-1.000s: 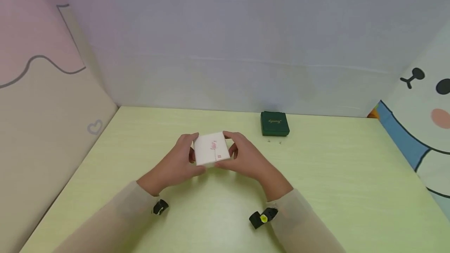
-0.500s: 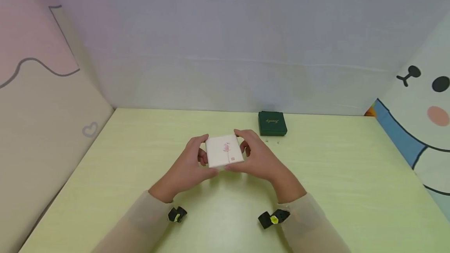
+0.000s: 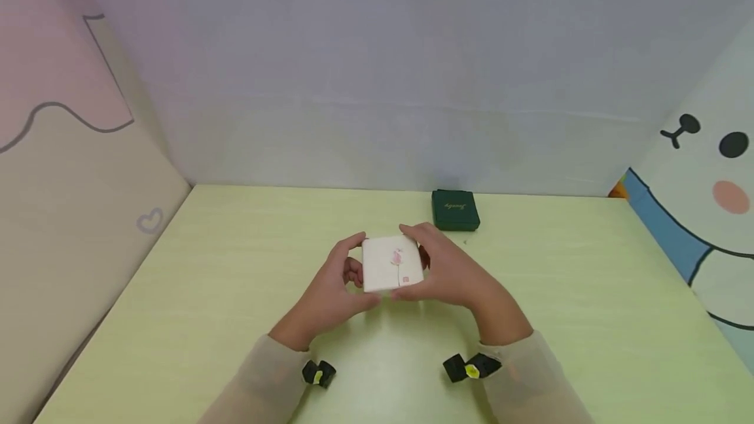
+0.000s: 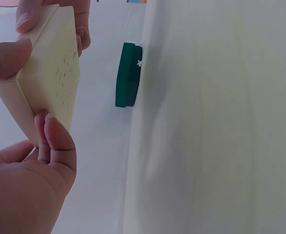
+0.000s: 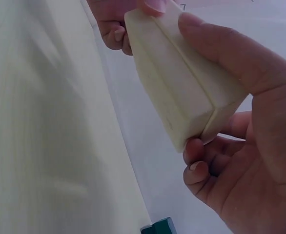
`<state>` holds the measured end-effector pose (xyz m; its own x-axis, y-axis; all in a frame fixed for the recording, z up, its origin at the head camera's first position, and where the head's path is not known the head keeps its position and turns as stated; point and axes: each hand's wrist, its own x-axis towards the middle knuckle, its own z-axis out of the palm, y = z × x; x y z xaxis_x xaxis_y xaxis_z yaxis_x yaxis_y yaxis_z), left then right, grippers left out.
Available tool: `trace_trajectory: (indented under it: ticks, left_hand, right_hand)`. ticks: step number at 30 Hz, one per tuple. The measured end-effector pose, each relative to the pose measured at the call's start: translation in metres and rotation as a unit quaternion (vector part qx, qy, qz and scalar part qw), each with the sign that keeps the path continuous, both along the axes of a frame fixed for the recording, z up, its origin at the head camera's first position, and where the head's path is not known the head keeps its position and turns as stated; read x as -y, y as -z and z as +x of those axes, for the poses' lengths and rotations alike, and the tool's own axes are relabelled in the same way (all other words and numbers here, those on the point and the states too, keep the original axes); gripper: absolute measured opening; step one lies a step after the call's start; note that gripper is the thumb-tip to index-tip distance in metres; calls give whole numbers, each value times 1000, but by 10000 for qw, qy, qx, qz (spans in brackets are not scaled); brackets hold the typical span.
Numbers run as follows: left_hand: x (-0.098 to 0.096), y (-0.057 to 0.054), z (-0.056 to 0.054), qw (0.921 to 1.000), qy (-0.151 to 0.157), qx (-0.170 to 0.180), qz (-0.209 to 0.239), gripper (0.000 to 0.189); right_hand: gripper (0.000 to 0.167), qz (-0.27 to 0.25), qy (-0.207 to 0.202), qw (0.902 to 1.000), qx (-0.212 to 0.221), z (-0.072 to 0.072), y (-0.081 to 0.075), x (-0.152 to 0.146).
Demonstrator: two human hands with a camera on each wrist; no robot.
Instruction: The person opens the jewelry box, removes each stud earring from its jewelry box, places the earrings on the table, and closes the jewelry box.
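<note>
A small square white box (image 3: 383,265) with a pink flower printed on its lid is held above the table between both hands. My left hand (image 3: 338,286) grips its left side, thumb at the near edge and fingers at the far corner and beneath. On the opposite side my right hand (image 3: 453,267) grips it the same way. In the right wrist view a seam runs around the white box (image 5: 177,73), and its lid sits closed. Small dark marks dot the underside of the white box (image 4: 65,73) in the left wrist view.
A dark green box (image 3: 455,210) with gold lettering stands at the back of the pale table (image 3: 565,293), near the grey wall (image 3: 377,84). One tiny item (image 3: 465,242) lies just in front of it. Printed panels (image 3: 707,228) flank the table.
Both hands have moved to the right and slightly nearer with the white box between them. The right hand now hides one of the two tiny items. The green box stays put.
</note>
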<state>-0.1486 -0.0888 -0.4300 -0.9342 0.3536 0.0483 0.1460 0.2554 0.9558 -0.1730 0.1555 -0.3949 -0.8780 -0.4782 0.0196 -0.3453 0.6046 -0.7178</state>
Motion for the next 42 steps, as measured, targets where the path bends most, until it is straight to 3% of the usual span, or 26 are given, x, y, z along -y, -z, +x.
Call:
trace_trajectory:
  ticks: [7,14,19,25,36,42]
  left_hand:
    - [-5,7,6,9999,-44,-97,-3,99]
    - [-3,4,10,10000,-31,-25,1,98]
    - [-2,2,10,9995,-4,118,296,100]
    - [0,4,9,9988,-14,392,290,104]
    - [0,8,7,9889,473,1018,972,109]
    - [0,10,6,9830,714,1011,1355,110]
  right_hand:
    - [110,467,-53,9988,-103,6,-5,0]
    - [102,480,-32,9986,-211,8,-8,1]
    - [101,408,-18,9987,-313,7,-7,-1]
    - [101,184,-140,9992,-324,5,-6,0]
    - [102,107,-155,9995,-263,9,-10,3]
    - [103,191,-140,9992,-332,13,-15,4]
